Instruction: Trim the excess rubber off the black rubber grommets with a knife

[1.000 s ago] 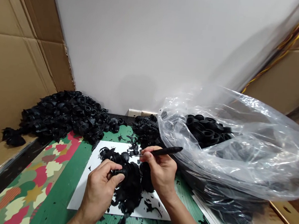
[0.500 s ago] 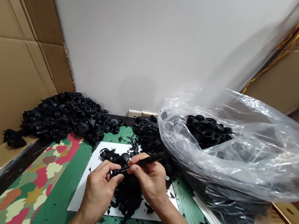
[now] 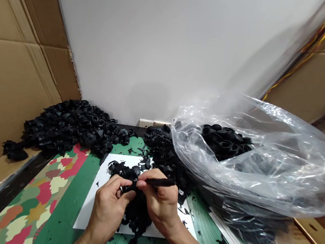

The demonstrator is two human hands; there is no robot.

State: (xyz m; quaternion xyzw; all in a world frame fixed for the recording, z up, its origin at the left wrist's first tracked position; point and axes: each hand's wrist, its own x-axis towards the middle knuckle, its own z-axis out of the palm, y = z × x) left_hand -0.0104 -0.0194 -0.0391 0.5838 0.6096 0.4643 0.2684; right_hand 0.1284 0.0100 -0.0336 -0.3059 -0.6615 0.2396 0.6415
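Observation:
Between the thumb and forefinger of my left hand (image 3: 111, 201) is a small black rubber part (image 3: 127, 189), mostly covered by my fingers. My right hand (image 3: 158, 198) grips a slim tool with a black handle (image 3: 161, 182) like a pen. Its thin tip meets the rubber part near my left fingertips; most of the tip is hidden. Beneath both hands, black scraps (image 3: 137, 215) and several ribbed rubber parts (image 3: 123, 170) lie on a white sheet (image 3: 86, 210).
A large heap of black rubber parts (image 3: 70, 126) stands at the left against cardboard (image 3: 23, 47). More black scraps (image 3: 160, 141) lie behind the sheet. On the right, a clear plastic bag (image 3: 274, 186) holds black ringed parts (image 3: 225, 141). A gold device (image 3: 314, 232) lies beyond it.
My right hand has turned so the tool's handle lies flatter, and its fingertips have moved slightly left, closer to my left hand. The left hand barely moved.

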